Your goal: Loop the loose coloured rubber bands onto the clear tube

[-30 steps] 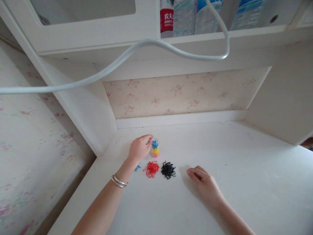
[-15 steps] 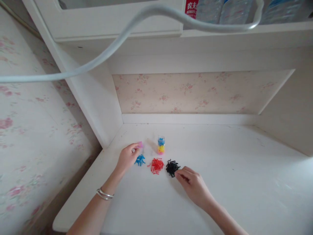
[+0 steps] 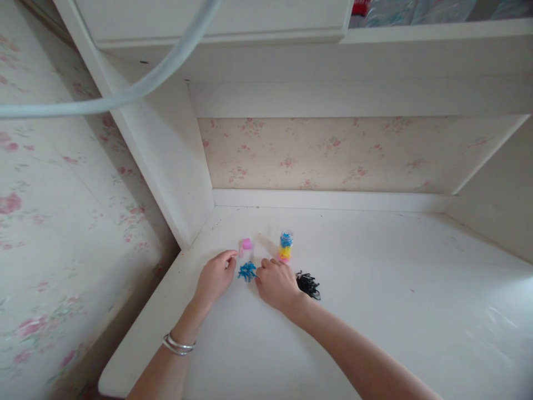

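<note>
My left hand rests on the white desk with its fingers loosely apart and nothing in them. Its fingertips lie just short of a small pink cap. A little heap of blue rubber bands sits between my two hands. My right hand lies knuckles up with its fingers curled down beside the blue heap, and it covers the spot where the red heap lay. A heap of black bands lies just right of that hand. Behind it stands a small clear jar with blue, yellow and pink bands inside.
The desk sits in an alcove with a white side panel on the left and floral wallpaper at the back. A shelf runs overhead. A pale cable hangs across the upper left. The desk's left edge drops off near my left wrist.
My left hand has set the pink cap down behind the blue heap and let go. My right hand has moved left from the black heap onto the red one, which is now hidden.
</note>
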Demonstrator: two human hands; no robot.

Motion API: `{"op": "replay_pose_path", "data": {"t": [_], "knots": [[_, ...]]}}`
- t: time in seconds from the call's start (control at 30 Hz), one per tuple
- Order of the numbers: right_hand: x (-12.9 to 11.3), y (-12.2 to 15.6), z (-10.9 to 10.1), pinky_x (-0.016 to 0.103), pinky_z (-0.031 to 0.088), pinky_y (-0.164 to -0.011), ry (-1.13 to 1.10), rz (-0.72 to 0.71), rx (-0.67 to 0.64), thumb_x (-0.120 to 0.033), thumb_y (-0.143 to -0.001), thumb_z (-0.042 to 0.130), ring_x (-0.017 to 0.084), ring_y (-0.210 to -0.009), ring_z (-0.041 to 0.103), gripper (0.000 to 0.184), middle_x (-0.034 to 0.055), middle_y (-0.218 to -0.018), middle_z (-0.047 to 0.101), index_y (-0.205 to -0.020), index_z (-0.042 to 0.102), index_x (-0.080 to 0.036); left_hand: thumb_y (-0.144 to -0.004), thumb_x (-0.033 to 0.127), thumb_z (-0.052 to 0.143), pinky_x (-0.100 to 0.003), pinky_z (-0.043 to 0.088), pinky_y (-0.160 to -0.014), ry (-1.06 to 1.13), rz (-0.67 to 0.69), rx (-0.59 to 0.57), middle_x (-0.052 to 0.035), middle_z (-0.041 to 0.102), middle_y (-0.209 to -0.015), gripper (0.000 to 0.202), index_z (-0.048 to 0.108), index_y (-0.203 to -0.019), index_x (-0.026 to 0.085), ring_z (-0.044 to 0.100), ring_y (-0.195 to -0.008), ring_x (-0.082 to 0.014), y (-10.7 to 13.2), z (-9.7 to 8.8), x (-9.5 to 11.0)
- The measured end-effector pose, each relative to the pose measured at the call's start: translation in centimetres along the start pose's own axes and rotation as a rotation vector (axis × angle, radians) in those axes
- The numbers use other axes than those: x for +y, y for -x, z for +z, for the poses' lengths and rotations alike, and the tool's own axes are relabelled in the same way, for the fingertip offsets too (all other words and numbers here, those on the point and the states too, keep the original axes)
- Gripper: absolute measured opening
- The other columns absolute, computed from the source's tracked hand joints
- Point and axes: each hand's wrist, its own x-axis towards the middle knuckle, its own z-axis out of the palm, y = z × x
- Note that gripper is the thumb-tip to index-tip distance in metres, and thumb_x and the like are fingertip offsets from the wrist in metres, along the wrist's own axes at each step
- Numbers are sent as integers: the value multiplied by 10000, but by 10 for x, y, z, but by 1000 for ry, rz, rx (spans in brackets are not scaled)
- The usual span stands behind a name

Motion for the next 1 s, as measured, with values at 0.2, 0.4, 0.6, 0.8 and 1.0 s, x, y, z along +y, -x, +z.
{"op": "replay_pose_path", "data": {"t": [0.2, 0.4, 0.6, 0.8, 1.0], "knots": [[1, -12, 6, 308, 442, -760, 7, 3, -22, -179, -850, 418, 211, -904, 590, 260, 100, -924, 627, -887, 676, -166, -838, 277, 470, -241, 454, -782, -53, 44, -136, -33, 665, -996, 226, 659, -954, 236, 614, -895, -162, 2, 0, -5], [-2, -4, -7, 296, 446, -710, -10, 19, 6, -182, -885, 376, 201, -885, 586, 243, 94, -980, 580, -937, 613, -174, -800, 246, 521, -240, 438, -786, -50, 69, -263, -24, 653, -950, 186, 684, -891, 250, 611, -858, -158, 4, 5, -13], [10, 14, -24, 252, 401, -622, -34, 24, 46, -224, -906, 385, 168, -818, 580, 212, 63, -981, 558, -925, 593, -191, -810, 242, 491, -245, 411, -737, -93, 76, -266, -22, 637, -876, 174, 663, -786, 237, 594, -808, -155, 6, 4, -10], [53, 27, -55, 225, 364, -646, -137, 136, 234, -269, -946, 322, 118, -776, 574, 300, 26, -956, 566, -929, 619, -234, -826, 245, 475, -238, 400, -735, -60, 69, -225, -20, 636, -883, 143, 616, -809, 230, 589, -802, -148, 6, 7, -12], [88, 21, -84, 237, 339, -612, 8, 169, 282, -278, -940, 336, 121, -767, 558, 297, 36, -981, 562, -963, 630, -239, -858, 270, 453, -230, 390, -697, -53, 16, -203, -11, 662, -829, 125, 570, -851, 228, 605, -779, -148, 6, 7, -10]]}}
